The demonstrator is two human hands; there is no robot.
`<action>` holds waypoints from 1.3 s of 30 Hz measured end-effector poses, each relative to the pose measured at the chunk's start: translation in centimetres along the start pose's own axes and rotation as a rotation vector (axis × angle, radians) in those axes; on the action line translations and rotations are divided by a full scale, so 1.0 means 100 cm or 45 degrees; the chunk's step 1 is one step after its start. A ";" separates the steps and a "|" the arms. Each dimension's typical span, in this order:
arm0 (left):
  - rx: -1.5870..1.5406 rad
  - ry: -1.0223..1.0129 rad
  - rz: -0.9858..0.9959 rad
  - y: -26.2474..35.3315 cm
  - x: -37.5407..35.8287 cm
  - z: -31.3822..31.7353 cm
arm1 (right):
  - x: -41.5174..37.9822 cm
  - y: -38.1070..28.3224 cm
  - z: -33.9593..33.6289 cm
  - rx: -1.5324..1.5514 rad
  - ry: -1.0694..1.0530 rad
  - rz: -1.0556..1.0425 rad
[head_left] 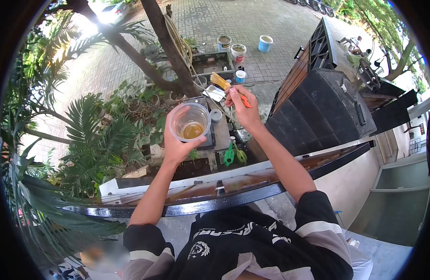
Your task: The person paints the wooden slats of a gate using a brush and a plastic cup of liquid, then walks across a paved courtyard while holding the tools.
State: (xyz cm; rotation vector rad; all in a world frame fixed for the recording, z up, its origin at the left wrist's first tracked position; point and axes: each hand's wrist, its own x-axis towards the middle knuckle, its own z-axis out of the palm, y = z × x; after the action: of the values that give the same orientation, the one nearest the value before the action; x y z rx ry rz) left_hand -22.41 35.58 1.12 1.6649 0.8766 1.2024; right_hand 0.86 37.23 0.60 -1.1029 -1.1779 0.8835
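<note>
My left hand [174, 147] is wrapped round a clear plastic cup [180, 115], tilted so that its open mouth faces me. A little amber liquid [193, 131] lies in the bottom. Up and to the right, my right hand [244, 106] grips a paintbrush [219, 81] by its orange handle. Its pale yellowish bristles point up and to the left, above the cup and apart from it. Both hands are held out beyond a glossy dark railing [219, 202] that crosses in front of my body.
A tree trunk [170, 51] with a coiled hose [183, 44] rises ahead. Paint buckets [265, 44] and a small blue-and-white can [240, 76] stand on the ground below. Black panelled gate parts [313, 112] are at the right, palm leaves [89, 123] at the left, a green spray bottle [229, 154] below.
</note>
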 end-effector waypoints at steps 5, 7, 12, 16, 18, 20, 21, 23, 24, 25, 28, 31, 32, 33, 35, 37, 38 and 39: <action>0.070 0.119 0.025 -0.004 0.002 0.000 | -0.001 -0.007 0.000 -0.064 0.005 -0.059; 0.060 0.156 0.025 -0.004 0.003 0.000 | -0.002 -0.010 0.002 -0.051 0.044 -0.077; 0.036 0.200 0.025 -0.004 0.002 0.005 | -0.001 -0.011 0.001 -0.093 0.130 -0.159; 0.152 0.196 0.044 -0.005 -0.002 0.003 | -0.002 -0.011 0.002 -0.332 0.243 -0.398; 0.101 0.200 0.010 0.000 -0.007 0.007 | -0.008 -0.017 0.005 -0.334 0.327 -0.415; 0.094 0.154 0.054 -0.006 -0.012 0.007 | -0.009 -0.019 0.005 -0.343 0.347 -0.593; 0.194 0.170 0.093 -0.010 -0.013 0.007 | -0.013 -0.030 0.004 -0.363 0.392 -0.623; 0.280 0.160 0.184 -0.017 -0.013 0.009 | -0.033 -0.061 0.003 -0.296 0.368 -0.612; 0.243 0.193 0.205 -0.021 -0.012 0.009 | -0.049 -0.079 -0.002 -0.309 0.416 -0.642; 0.207 0.225 0.220 -0.020 -0.012 0.012 | -0.068 -0.096 -0.008 -0.329 0.403 -0.666; 0.161 0.238 0.261 -0.019 -0.009 0.015 | -0.137 -0.135 -0.034 -0.463 0.432 -0.803; 0.145 0.281 0.283 -0.015 -0.010 0.017 | -0.228 -0.148 -0.066 -0.660 0.536 -0.906; 0.170 0.300 0.314 -0.003 -0.011 0.021 | -0.265 -0.139 -0.077 -0.670 0.576 -0.763; 0.200 0.313 0.344 0.007 -0.012 0.026 | -0.304 -0.127 -0.087 -0.676 0.615 -0.612; 0.148 0.299 0.396 0.026 -0.015 0.042 | -0.380 -0.115 -0.101 -0.758 0.750 -0.532; 0.236 0.244 0.477 0.034 -0.015 0.055 | -0.459 -0.101 -0.102 -0.713 0.940 -0.222; 0.268 0.185 0.463 0.041 -0.014 0.064 | -0.494 -0.097 -0.102 -0.682 0.979 -0.171; 0.234 0.151 0.435 0.047 -0.013 0.075 | -0.529 -0.095 -0.100 -0.836 1.013 -0.075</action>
State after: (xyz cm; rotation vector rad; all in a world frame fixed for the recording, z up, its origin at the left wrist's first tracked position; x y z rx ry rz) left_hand -15.39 30.79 3.95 1.9648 0.8153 1.5002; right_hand 0.45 -17.21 -3.87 -1.7185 -0.8078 -0.0609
